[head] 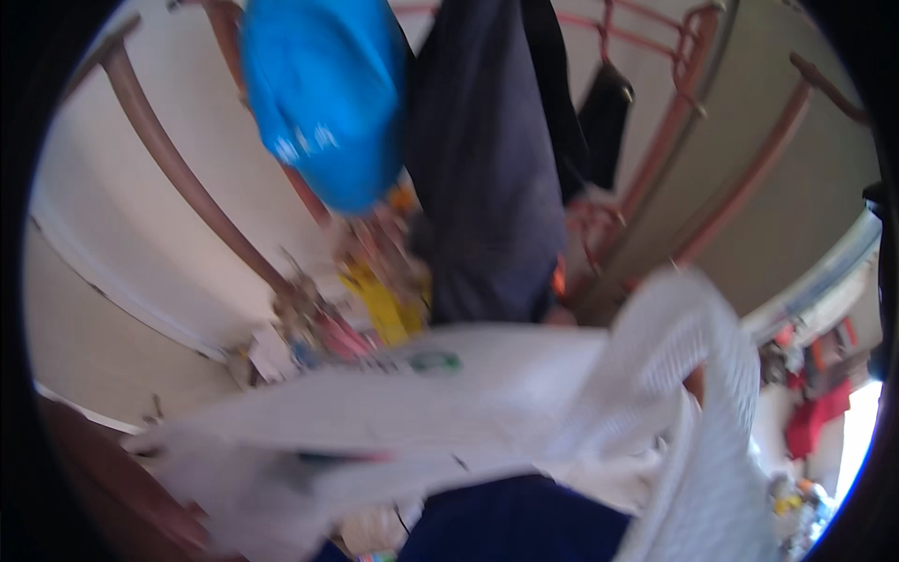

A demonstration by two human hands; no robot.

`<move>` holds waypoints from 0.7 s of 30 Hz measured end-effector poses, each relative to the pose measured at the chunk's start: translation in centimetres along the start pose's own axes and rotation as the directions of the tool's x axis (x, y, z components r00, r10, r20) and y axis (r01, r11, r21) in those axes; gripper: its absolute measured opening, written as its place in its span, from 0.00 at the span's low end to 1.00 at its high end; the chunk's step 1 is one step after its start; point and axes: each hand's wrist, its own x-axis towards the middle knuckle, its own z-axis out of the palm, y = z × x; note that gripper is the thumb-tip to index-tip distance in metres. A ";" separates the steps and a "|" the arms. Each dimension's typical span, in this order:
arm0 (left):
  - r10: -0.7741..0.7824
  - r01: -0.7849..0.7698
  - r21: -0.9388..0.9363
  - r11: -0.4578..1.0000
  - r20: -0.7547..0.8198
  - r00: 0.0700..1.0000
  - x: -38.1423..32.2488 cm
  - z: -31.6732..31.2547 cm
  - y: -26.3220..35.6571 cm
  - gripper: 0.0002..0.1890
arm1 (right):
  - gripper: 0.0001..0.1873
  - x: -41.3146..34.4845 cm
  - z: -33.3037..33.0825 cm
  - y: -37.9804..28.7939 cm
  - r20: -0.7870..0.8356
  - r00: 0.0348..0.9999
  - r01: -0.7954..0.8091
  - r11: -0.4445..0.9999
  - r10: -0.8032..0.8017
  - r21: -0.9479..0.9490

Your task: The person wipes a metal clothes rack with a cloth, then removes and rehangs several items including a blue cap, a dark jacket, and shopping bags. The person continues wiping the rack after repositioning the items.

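Observation:
A large white sheet-like item, perhaps a woven sack, stretches across the lower view, with green and dark printed marks. My left forearm comes in from the lower left. My left hand is blurred at the sack's left end and seems to grip it; its fingers are mostly hidden. On the right, the white material rises in a ribbed fold. A small brown patch, perhaps part of my right hand, shows beside this fold; the rest is covered. Dark blue clothing shows beneath the sack.
A shiny blue cap-like item and a dark grey garment hang above the sack. Beyond are reddish wire racks, a small black item and brown bars. Blurred mixed items, one yellow, lie behind.

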 end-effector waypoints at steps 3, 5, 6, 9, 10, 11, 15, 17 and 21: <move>-0.013 0.017 0.051 0.999 -0.075 0.997 -0.3 0.8 0.1 0.45 | 0.19 0.1 -1.7 -0.2 -0.108 0.993 -0.052 0.995 0.043 -0.080; 0.005 0.004 0.061 0.998 -0.141 0.990 -0.9 1.6 0.3 0.45 | 0.20 -0.4 -1.9 -0.4 -0.181 0.977 0.088 0.988 -0.111 -0.129; 0.007 0.004 0.066 0.998 -0.169 0.986 -1.2 2.0 0.3 0.46 | 0.20 -0.2 -2.1 -0.6 -0.179 0.971 0.146 0.985 -0.160 -0.086; 0.021 0.007 0.124 0.992 -0.224 0.974 -0.4 2.4 -0.4 0.47 | 0.21 1.2 -2.0 -1.6 -0.236 0.971 0.049 0.999 -0.046 0.007; 0.037 -0.002 0.144 0.990 -0.239 0.970 -0.1 2.3 -0.5 0.47 | 0.20 2.2 -2.3 -2.1 -0.176 0.981 0.089 0.994 -0.077 0.066; 0.046 -0.004 0.163 0.987 -0.254 0.966 0.4 1.8 -0.5 0.47 | 0.20 3.1 -2.3 -2.4 -0.145 0.983 0.122 0.989 -0.109 0.085; 0.119 -0.051 0.211 0.976 -0.324 0.939 2.0 1.9 0.9 0.48 | 0.20 5.3 -1.6 -4.1 -0.131 0.988 0.095 0.994 -0.086 0.062; 0.133 -0.053 0.225 0.973 -0.357 0.924 2.9 2.4 2.6 0.49 | 0.18 6.5 -2.1 -5.8 -0.163 0.980 0.127 0.990 -0.116 0.054; 0.140 -0.032 0.252 0.967 -0.421 0.896 4.9 3.9 5.6 0.50 | 0.14 8.0 -4.1 -11.2 -0.325 0.923 0.291 0.925 -0.205 0.244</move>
